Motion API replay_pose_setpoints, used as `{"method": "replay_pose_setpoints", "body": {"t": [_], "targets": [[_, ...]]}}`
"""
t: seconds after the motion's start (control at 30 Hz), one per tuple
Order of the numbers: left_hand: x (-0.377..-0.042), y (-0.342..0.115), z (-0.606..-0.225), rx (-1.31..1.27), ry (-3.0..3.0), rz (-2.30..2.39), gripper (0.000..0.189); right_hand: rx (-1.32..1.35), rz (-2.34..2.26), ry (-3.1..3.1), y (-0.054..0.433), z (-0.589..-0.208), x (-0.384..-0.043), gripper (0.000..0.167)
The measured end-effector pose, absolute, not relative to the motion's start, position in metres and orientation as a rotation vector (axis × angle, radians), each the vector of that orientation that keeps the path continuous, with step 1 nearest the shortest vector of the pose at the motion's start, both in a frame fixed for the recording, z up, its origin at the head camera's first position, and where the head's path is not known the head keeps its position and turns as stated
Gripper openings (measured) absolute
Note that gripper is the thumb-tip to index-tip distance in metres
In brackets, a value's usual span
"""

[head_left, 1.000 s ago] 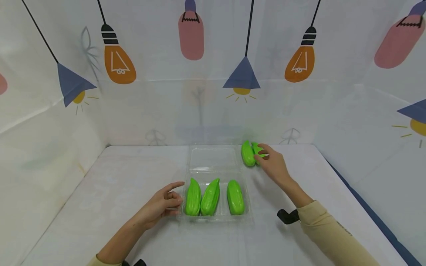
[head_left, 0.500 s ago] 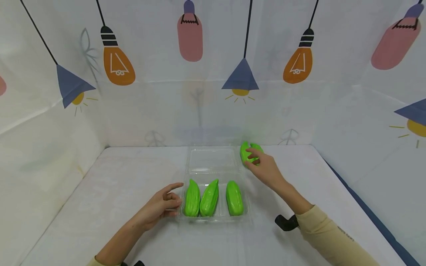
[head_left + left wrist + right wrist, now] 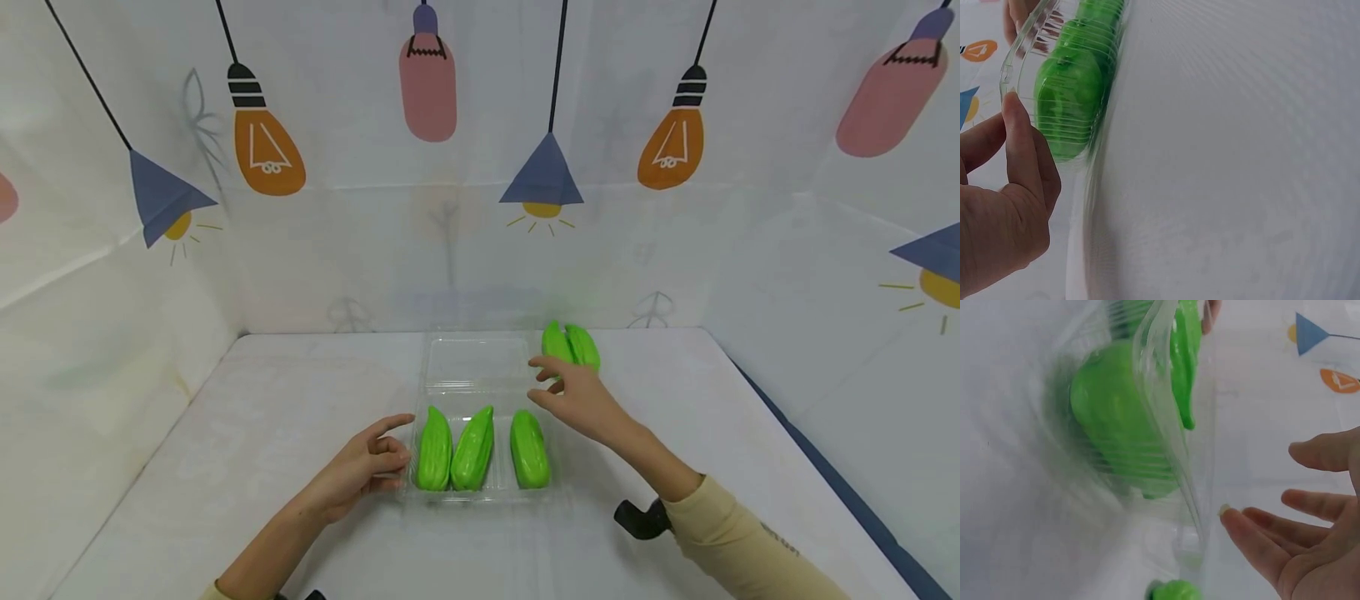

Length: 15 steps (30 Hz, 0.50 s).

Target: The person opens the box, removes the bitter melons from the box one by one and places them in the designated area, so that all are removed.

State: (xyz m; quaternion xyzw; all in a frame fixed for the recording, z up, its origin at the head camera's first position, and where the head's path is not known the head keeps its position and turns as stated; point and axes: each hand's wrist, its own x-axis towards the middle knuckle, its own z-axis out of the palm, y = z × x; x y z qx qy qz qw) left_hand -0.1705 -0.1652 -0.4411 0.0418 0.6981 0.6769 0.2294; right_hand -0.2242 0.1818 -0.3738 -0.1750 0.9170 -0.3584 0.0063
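The loose left hand is touching a box of three green veggies, and the empty right hand is hanging wide near two more veggies, likely light, slippery, best held mid-body.

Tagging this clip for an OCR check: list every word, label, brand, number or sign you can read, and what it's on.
Readable text: none in any view.
Dark marking on the right sleeve: possibly lettering, too small and blurred to read.
Clear container, green pieces: no label visible.
Backdrop: printed pictures, no lettering visible.
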Motion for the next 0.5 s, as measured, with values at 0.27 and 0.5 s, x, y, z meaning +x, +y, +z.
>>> {"method": "replay_pose_setpoints", "body": {"t": [0.27,0.5], "targets": [[-0.170,-0.164,-0.439,0.115,1.909,1.878,0.070,-0.538,-1.098,2.785,0.175,-0.371,-0.214,0.043],[-0.169,-0.164,-0.439,0.111,1.899,1.882,0.068,-0.598,-1.018,2.702,0.169,-0.369,-0.205,0.044]]}}
